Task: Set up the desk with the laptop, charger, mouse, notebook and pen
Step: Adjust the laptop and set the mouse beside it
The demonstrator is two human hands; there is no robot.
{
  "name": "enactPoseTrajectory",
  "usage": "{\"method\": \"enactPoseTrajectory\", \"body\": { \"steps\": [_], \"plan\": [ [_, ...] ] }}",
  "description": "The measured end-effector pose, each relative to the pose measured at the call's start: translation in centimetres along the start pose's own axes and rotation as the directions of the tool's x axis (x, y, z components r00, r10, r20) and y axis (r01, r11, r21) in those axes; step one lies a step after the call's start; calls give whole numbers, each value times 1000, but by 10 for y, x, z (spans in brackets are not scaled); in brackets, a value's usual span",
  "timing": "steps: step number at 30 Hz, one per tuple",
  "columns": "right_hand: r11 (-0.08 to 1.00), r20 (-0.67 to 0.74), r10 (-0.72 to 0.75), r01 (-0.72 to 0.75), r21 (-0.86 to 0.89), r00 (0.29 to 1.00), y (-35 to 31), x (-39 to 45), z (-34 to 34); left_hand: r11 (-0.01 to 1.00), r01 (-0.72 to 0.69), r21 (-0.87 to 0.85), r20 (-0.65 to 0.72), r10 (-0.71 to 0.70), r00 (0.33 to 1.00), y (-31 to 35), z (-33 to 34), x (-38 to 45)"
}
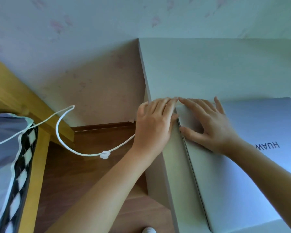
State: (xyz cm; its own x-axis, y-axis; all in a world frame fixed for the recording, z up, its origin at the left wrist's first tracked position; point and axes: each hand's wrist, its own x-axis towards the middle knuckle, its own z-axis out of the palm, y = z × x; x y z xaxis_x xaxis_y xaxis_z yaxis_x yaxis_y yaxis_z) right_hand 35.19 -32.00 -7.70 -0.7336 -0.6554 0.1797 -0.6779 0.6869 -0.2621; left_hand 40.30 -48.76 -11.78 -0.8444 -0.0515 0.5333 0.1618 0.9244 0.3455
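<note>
A closed silver laptop point(242, 165) lies on the white desk point(208, 68), its left side close to the desk's left edge. My right hand point(208, 125) presses flat on the lid's far left corner, fingers spread and thumb at the edge. My left hand point(154, 121) sits against the laptop's left side, fingers curled down over it. A white charger cable point(77, 151) with a small white clip point(104, 154) loops through the air from the left and runs in under my left hand; its end is hidden there. Mouse, notebook and pen are not in view.
A yellow wooden bed frame point(39, 157) stands at the left, with grey bedding and a black-and-white checked edge point(22, 165). Brown wood floor point(91, 182) fills the gap between bed and desk. The wallpapered wall point(91, 31) rises behind.
</note>
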Motion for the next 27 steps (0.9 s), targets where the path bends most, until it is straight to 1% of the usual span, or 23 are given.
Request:
{"method": "enactPoseTrajectory", "body": {
  "steps": [2, 6, 11, 14, 16, 20, 24, 25, 27],
  "plan": [
    [999, -72, 34, -36, -31, 997, 2, -3, 1, 1000, -21, 20, 82, 19, 996, 9, -2, 4],
    [983, -152, 157, -169, -75, 976, 6, -14, -1, 997, -71, 28, 208, 64, 976, 29, 3, 11],
    [941, -247, 300, -329, -83, 921, 19, -39, -10, 986, -164, 41, 268, 148, 952, 64, 19, 29],
    [908, -302, 367, -410, -92, 880, 41, -56, -18, 982, -188, 18, 297, 175, 939, 90, 36, 36],
    [889, -313, 410, -452, -75, 857, 61, -67, -26, 983, -184, 17, 311, 170, 935, 109, 51, 42],
    [843, -291, 511, -537, -12, 809, 115, -90, -45, 979, -203, -7, 327, 194, 925, 153, 87, 67],
    [790, -278, 598, -612, 47, 751, 169, -103, -65, 982, -191, 3, 348, 178, 920, 202, 127, 102],
    [789, -281, 599, -612, 50, 750, 180, -104, -68, 982, -187, 1, 356, 175, 918, 214, 137, 110],
    [821, -302, 555, -569, 48, 775, 200, -105, -71, 983, -181, -12, 370, 172, 913, 237, 155, 125]
  ]
}}
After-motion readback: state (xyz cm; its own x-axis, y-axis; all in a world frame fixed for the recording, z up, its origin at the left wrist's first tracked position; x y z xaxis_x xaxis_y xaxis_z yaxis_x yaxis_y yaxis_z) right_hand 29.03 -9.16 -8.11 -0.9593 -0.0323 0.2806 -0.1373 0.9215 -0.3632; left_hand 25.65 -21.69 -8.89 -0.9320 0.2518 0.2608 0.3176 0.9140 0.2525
